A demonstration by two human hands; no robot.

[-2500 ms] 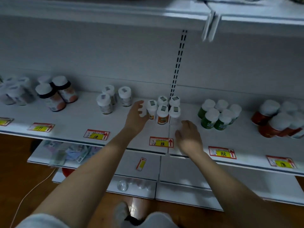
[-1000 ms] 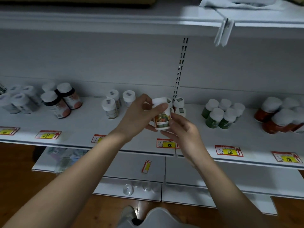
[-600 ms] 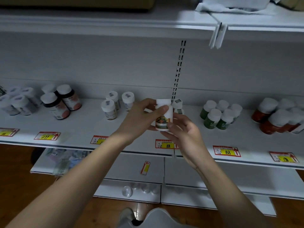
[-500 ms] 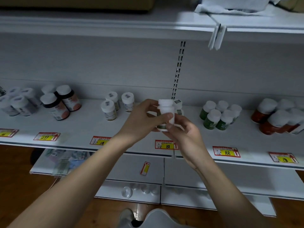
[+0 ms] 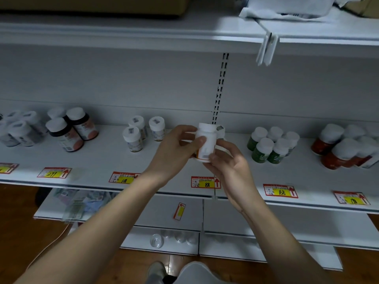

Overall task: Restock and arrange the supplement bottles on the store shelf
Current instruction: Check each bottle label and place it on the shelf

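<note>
white supplement bottle (image 5: 206, 143) held upright at centre of view, just above the front part of the shelf (image 5: 102, 158); gripped by both hands. left hand (image 5: 174, 150) wrapped round it from 9 o'clock, thumb across the white face; right hand (image 5: 229, 162) cupping it from 5 o'clock, fingertips pinching the base and lower side; a sliver of orange label showing at the bottle's lower left. more white-capped bottles (image 5: 220, 131) just behind it at 12 o'clock, mostly hidden. three pale white-capped bottles (image 5: 141, 130) at 9 o'clock, apart from the hands; dark bottles with orange labels (image 5: 71, 130) farther toward 9 o'clock; blurred grey bottles (image 5: 18, 130) at the far 9 o'clock edge. green bottles (image 5: 270, 145) clustered at 3 o'clock; red bottles (image 5: 344, 146) beyond them, some tilted. price tag marked 88 (image 5: 205, 182) on the shelf edge at 6 o'clock below the hands; tags marked 18 (image 5: 123, 177) and 168 (image 5: 280, 191) to either side.
</note>
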